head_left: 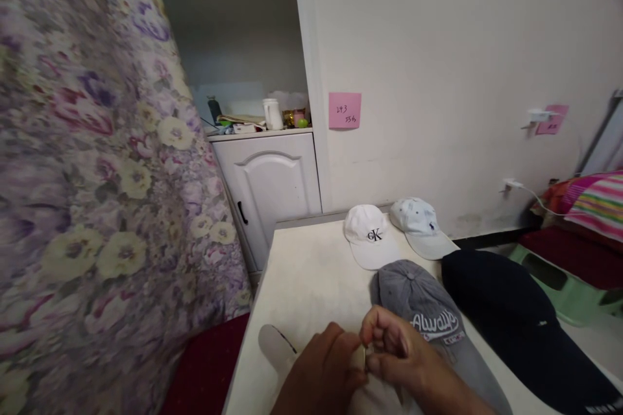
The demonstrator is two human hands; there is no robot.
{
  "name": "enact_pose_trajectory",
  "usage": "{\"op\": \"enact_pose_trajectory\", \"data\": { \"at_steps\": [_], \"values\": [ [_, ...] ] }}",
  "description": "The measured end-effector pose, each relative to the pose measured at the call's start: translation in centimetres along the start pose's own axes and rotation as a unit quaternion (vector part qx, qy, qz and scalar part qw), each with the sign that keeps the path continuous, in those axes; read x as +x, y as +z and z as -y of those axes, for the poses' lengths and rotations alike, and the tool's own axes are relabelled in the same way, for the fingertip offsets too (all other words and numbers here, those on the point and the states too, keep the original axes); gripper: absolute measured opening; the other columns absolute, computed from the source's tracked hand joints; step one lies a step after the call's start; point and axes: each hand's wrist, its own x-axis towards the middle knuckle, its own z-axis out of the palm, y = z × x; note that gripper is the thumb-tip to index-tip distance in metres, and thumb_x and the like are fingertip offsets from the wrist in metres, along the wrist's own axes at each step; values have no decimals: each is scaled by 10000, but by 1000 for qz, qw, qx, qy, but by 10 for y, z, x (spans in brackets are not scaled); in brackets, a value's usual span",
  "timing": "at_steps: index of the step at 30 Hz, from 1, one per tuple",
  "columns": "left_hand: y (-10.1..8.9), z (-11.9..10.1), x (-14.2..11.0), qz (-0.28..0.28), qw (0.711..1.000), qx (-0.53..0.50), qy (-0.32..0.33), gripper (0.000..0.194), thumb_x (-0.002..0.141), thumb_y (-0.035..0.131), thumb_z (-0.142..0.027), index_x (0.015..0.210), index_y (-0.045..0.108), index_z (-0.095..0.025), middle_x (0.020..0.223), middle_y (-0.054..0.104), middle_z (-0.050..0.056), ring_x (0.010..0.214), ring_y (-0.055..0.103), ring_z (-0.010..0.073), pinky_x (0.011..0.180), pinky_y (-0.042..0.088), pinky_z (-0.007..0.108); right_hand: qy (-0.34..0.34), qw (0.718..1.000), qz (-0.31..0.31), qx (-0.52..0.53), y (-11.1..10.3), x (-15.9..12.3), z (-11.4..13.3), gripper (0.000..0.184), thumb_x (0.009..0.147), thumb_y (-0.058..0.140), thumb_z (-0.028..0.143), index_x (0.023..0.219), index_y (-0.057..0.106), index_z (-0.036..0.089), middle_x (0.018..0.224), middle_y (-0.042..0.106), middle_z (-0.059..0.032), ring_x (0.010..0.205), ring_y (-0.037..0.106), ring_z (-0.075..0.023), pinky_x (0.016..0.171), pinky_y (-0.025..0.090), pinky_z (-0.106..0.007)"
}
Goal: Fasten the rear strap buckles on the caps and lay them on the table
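My left hand [324,369] and my right hand [402,353] meet at the table's near side, fingers bent and pinching. Between them is a thin, pale edge of what looks like a light-coloured cap [377,397], mostly hidden behind the hands. To the left of my left hand a pale rounded flap [275,347] with a dark line shows on the table. Right beside my right hand lies a grey cap [413,285] with "Always" lettering. Farther back sit a white cap [367,230] marked "CK" and a pale blue cap [421,227]. A dark navy cap [506,305] lies at the right.
The white table [302,266] stands against the wall and a white cabinet [277,188]. On its shelf is a white pitcher [272,114]. A floral curtain [111,175] hangs at left. Green stools [549,285] and plugged-in chargers [511,183] are at right.
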Motion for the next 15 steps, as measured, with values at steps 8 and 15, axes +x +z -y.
{"op": "enact_pose_trajectory", "data": {
  "at_steps": [8, 15],
  "values": [
    [4, 14, -7, 39, 999, -11, -21, 259, 786, 639, -61, 997, 616, -210, 904, 725, 23, 799, 707, 185, 724, 600, 279, 24, 997, -7, 71, -9, 0, 3, 328, 635, 900, 328, 796, 657, 178, 681, 575, 45, 609, 450, -87, 575, 292, -221],
    [7, 9, -6, 71, 997, -14, -25, 339, 756, 640, -15, 1040, 633, -200, 941, 726, 42, 831, 719, 204, 737, 611, 302, 17, 993, -15, 118, -8, 7, -10, 340, 589, 920, 251, 751, 629, 177, 637, 563, 62, 575, 409, -66, 532, 275, -183]
  ]
}}
